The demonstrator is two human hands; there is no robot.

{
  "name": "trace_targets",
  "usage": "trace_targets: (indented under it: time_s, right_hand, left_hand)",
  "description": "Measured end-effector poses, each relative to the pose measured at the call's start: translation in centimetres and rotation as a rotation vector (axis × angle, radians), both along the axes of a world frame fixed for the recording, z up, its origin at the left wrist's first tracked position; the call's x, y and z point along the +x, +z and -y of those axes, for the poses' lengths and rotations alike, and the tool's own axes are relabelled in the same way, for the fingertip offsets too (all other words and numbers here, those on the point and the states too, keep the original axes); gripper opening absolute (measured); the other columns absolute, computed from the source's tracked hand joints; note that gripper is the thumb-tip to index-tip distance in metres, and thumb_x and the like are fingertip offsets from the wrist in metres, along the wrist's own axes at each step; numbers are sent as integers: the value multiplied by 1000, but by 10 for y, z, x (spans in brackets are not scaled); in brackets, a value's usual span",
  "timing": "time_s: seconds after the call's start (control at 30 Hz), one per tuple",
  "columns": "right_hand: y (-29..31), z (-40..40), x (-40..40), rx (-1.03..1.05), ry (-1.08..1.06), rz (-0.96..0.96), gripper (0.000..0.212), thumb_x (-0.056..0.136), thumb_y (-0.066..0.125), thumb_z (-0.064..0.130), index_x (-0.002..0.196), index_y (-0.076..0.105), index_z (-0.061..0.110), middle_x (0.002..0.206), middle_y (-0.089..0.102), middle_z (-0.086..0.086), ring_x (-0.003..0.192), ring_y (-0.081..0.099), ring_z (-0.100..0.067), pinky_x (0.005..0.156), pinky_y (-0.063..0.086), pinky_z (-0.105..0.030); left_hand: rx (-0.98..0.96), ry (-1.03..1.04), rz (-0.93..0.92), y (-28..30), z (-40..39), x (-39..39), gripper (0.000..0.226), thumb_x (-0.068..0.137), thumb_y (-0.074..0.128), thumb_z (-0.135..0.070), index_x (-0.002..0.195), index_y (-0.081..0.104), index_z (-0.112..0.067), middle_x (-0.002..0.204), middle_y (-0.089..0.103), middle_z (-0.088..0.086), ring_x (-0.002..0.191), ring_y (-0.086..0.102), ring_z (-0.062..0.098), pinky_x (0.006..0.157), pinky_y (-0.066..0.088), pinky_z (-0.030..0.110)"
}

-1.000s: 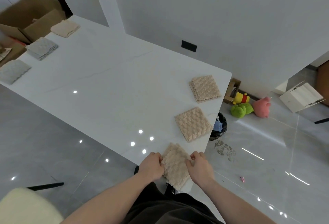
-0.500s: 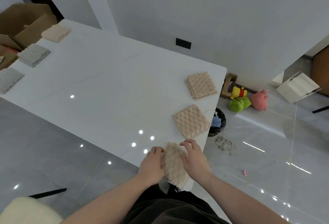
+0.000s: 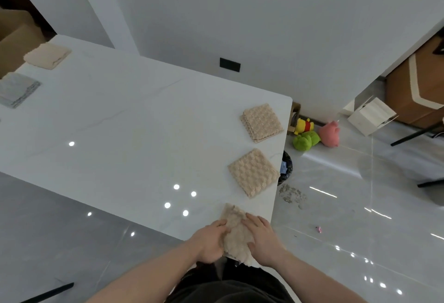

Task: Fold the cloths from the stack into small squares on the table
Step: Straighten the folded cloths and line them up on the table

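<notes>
A beige textured cloth point(image 3: 236, 233) lies at the near right corner of the white table point(image 3: 134, 139), its lower edge hanging over the rim. My left hand point(image 3: 211, 242) grips its left side and my right hand point(image 3: 263, 237) presses on its right side. Two folded beige squares lie beyond it along the right edge: one point(image 3: 253, 172) closer, one point(image 3: 262, 122) farther. At the far left of the table sit a folded cream cloth point(image 3: 48, 55) and a grey cloth point(image 3: 18, 89).
A cardboard box point(image 3: 14, 38) stands past the table's far left end. On the floor to the right are plush toys point(image 3: 317, 133), a black bin point(image 3: 286, 168), a white open box point(image 3: 370, 116) and a dirt patch point(image 3: 292, 194).
My hands have drawn closer together over the cloth, bunching it narrower. The view has shifted a little to the right, so the far-left cloths sit nearer the frame edge.
</notes>
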State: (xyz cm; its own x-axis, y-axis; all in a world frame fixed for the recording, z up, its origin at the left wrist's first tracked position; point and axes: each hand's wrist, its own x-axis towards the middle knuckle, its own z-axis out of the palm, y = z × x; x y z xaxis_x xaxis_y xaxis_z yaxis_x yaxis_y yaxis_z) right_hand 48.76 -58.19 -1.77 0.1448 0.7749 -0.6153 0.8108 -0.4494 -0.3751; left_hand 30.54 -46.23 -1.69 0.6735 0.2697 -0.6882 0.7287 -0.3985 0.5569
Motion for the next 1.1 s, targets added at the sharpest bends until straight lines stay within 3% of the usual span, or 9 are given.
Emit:
trace_targets:
  time_s: [0.17,0.3,0.43,0.63,0.73,0.8,0.87,0.97,1.1]
  right_hand:
    - [20,-27,17,201,-419,-59,45,90,56,11,131,59,29,147,45,11,139,40,-16,115,34,-29]
    - [34,-42,47,246,-735,-120,41,96,60,20,135,52,28,141,50,6,127,53,-16,90,48,-29]
    - [35,-59,92,165,-942,-223,54,97,61,28,147,40,20,143,49,0,92,61,-12,70,48,-32]
    - [21,-88,155,17,-838,-243,59,98,61,37,150,39,20,141,50,-2,99,54,-17,81,51,-36]
    - [16,-105,173,-89,-744,-313,57,98,58,40,147,40,18,133,54,-1,85,62,-14,69,52,-32]
    - [8,-112,181,-135,-665,-322,58,97,58,42,146,40,17,120,59,-2,77,64,-15,63,51,-29]
    - [1,-118,187,-154,-631,-334,58,93,62,43,142,44,17,106,62,-2,81,67,-17,67,55,-34]
    - [-4,-128,192,-159,-599,-340,49,88,68,36,131,54,15,106,65,-4,93,70,-21,80,59,-42]
    - [12,-140,201,-43,-540,-299,22,93,60,19,115,59,19,97,65,0,75,61,-20,66,47,-30]
  left_hand:
    - [39,455,115,21,-29,33,35,89,62,-29,123,63,-32,135,53,-10,121,54,10,94,43,22]
    - [47,511,163,36,-59,62,35,91,59,-24,125,60,-31,137,46,-8,121,51,11,98,48,28]
    - [36,520,76,31,-84,96,51,91,60,-25,141,50,-24,149,37,0,112,56,16,99,47,29]
    - [-71,736,3,16,-97,136,72,87,67,-25,151,36,-22,151,34,5,112,54,21,91,51,31]
    - [-98,821,-2,8,-101,148,86,85,68,-23,159,24,-20,162,24,3,141,40,26,110,41,32]
    - [-55,824,-20,5,-103,154,84,84,67,-23,158,29,-20,161,28,1,146,36,25,118,32,31]
    - [-37,816,-32,4,-104,159,72,77,63,-25,147,44,-22,148,44,0,136,47,26,115,38,36]
    - [-17,869,-26,6,-97,164,50,83,63,-23,133,57,-23,124,58,-5,117,59,21,97,48,28]
    - [65,1018,-16,4,-78,157,19,86,63,-24,105,69,-27,97,65,-13,88,64,11,79,54,24]
